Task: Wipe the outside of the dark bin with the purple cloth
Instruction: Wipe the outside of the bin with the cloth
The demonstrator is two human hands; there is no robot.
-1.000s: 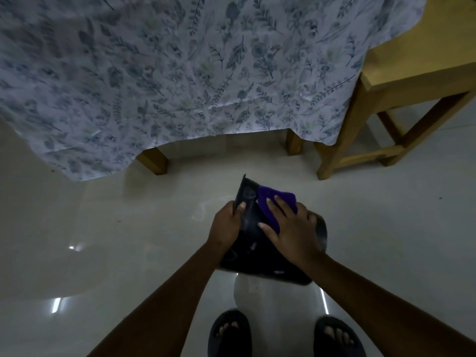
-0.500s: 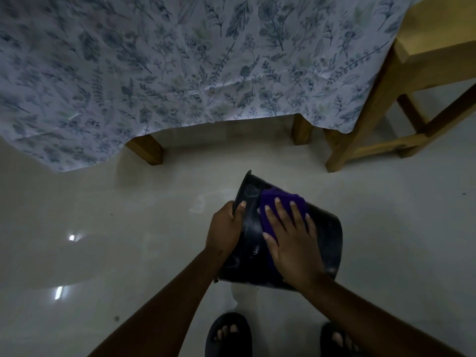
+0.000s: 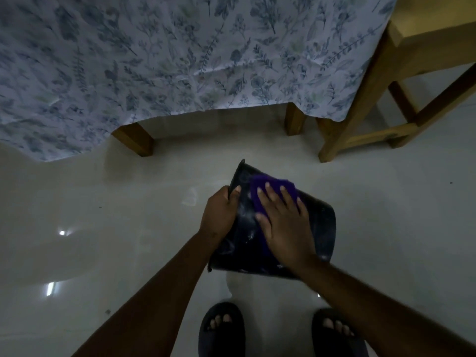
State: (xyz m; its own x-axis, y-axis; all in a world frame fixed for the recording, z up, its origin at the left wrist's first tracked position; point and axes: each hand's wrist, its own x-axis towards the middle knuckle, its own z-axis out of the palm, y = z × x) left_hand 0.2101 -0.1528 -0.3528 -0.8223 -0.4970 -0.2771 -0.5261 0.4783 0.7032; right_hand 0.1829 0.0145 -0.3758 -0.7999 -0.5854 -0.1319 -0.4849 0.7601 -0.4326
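Bin is tipped on its side and held off the pale floor, just ahead of my sandalled feet. Its long axis runs from the flared rim at the left, by my left hand, across to the base at the right. That axis is what I'd judge the next stroke by: the uncovered wall lies to the right of my wiping hand, toward the base, so a sweep that way looks like the natural one.

Left hand is curled round the rim, thumb on the outer wall and the other digits hooked out of sight over the edge, steadying the thing. Right hand lies flat on the upturned side, fingers spread and extended, pressing the purple cloth against the plastic. It isn't gripping so much as pinning the cloth down; the fabric pokes out past the fingertips and along the thumb side.

Pale smears show on the dark wall between my two hands, so I reckon there's wiping left. Behind, a leaf-print tablecloth hangs over wooden legs.
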